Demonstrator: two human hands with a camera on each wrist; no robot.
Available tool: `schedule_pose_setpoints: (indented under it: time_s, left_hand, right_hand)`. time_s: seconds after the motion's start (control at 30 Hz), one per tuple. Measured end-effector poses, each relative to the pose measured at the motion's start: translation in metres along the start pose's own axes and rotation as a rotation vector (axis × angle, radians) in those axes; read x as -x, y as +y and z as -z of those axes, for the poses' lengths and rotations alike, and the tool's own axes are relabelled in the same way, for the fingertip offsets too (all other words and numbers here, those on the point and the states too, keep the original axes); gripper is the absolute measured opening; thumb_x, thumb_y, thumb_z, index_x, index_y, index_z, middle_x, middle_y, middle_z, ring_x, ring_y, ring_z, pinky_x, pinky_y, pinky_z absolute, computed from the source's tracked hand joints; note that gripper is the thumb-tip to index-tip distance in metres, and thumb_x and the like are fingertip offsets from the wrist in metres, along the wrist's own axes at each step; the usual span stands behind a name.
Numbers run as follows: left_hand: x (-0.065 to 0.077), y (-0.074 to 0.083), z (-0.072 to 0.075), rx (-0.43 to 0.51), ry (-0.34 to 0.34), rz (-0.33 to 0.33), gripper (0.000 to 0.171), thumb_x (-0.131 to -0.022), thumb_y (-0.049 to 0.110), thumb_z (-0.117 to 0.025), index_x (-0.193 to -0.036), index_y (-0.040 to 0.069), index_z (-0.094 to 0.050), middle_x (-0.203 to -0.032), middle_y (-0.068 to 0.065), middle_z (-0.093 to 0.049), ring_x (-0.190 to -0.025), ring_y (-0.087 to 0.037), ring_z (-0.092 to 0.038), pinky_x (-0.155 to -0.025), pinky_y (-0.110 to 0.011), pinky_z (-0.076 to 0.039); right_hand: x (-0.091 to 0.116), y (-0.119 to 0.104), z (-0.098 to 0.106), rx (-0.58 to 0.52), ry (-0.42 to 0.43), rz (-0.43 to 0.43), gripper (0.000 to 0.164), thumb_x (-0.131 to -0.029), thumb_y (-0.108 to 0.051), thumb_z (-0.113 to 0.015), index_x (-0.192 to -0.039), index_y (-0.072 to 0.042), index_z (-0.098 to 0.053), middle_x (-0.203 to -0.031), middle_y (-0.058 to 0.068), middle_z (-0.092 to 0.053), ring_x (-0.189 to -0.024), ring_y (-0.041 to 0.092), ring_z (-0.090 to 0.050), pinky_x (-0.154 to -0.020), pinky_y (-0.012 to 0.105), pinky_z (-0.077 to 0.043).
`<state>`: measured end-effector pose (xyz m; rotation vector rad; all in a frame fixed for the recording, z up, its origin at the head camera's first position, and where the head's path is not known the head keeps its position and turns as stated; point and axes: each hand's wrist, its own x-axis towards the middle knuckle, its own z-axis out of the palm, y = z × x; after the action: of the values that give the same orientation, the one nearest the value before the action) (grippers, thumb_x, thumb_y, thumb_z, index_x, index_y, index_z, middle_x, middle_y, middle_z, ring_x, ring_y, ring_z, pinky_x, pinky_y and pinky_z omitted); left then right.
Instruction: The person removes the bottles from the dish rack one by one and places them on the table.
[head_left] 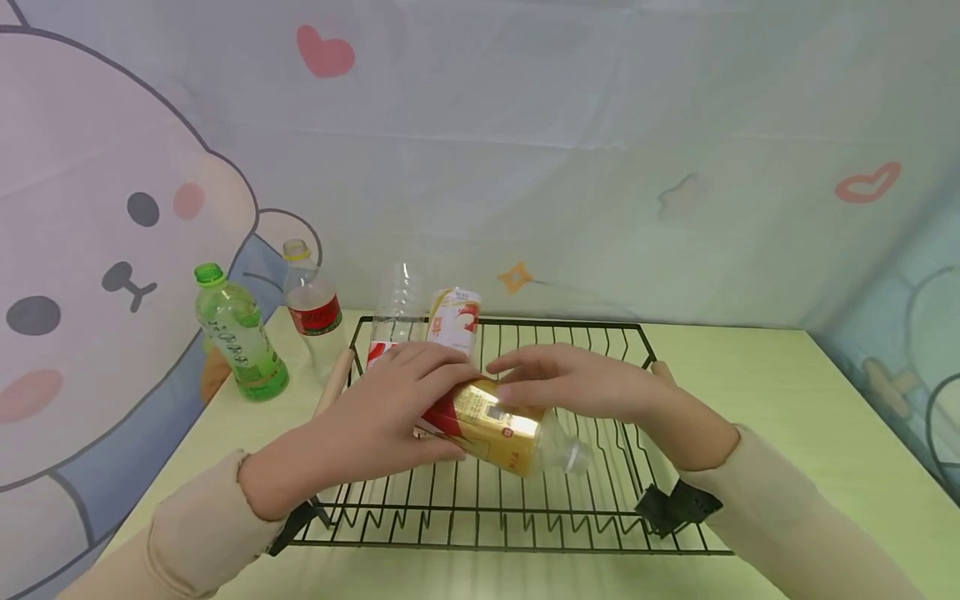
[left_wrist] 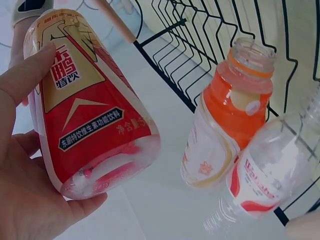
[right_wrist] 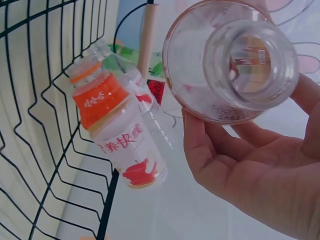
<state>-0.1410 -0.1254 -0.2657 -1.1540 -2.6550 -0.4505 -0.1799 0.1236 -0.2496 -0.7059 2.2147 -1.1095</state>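
My left hand [head_left: 405,400] grips a plastic drink bottle [head_left: 517,437] with a gold and red label, fingers over the top and thumb along the near side. The bottle lies slantwise above a black wire rack [head_left: 517,508], its clear neck pointing right; its open mouth faces the right wrist view. My right hand [head_left: 577,379] holds it near the neck end, with fingertips and thumb against its side. Behind the left hand, a white and orange bottle [right_wrist: 120,130] and a clear bottle with a red and white label [left_wrist: 270,172] lie side by side on the rack, necks on the wires.
On the table [head_left: 742,375], left of the rack, stand a green bottle [head_left: 240,333] and a clear bottle with a red label [head_left: 315,312]. Wooden handles [head_left: 339,375] flank the rack. A printed curtain [head_left: 570,208] hangs behind the table.
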Motion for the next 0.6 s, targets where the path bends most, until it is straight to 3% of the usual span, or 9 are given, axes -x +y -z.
schedule_pose_setpoints:
  time_s: [0.2,0.33,0.47,0.6]
  left_hand:
    - [0.008,-0.01,0.01,-0.036,0.067,0.063,0.07,-0.071,0.038,-0.085,-0.131,0.017,-0.055,-0.13,0.0,-0.054,-0.125,-0.023,-0.044,-0.098,-0.053,-0.04]
    - [0.015,-0.018,0.02,0.014,0.123,0.081,0.072,-0.07,0.032,-0.087,-0.131,0.01,-0.055,-0.131,-0.005,-0.052,-0.123,-0.024,-0.044,-0.1,-0.045,-0.042]
    - [0.024,-0.026,0.031,0.053,0.182,0.129,0.072,-0.07,0.025,-0.088,-0.13,0.007,-0.054,-0.13,-0.007,-0.051,-0.118,-0.023,-0.045,-0.087,-0.038,-0.053]
    - [0.032,-0.035,0.038,0.133,0.241,0.165,0.068,-0.071,0.015,-0.087,-0.129,0.005,-0.053,-0.127,-0.006,-0.049,-0.114,-0.021,-0.045,-0.077,-0.031,-0.057]
  right_hand:
    - [-0.004,-0.007,0.006,-0.048,0.096,0.05,0.051,-0.096,-0.039,-0.055,-0.141,-0.014,-0.047,-0.13,0.004,-0.059,-0.107,0.022,-0.061,-0.096,0.045,-0.046]
    - [-0.009,-0.008,0.009,-0.143,0.181,0.113,0.047,-0.099,-0.035,-0.052,-0.141,-0.013,-0.047,-0.134,0.007,-0.057,-0.114,0.023,-0.057,-0.093,0.043,-0.049]
    - [-0.017,-0.005,0.011,-0.228,0.269,0.156,0.045,-0.101,-0.034,-0.05,-0.142,-0.014,-0.046,-0.135,0.007,-0.056,-0.121,0.024,-0.054,-0.094,0.041,-0.049]
    - [-0.026,-0.001,0.014,-0.27,0.312,0.172,0.045,-0.101,-0.031,-0.049,-0.143,-0.012,-0.045,-0.134,0.01,-0.057,-0.121,0.026,-0.054,-0.093,0.041,-0.05]
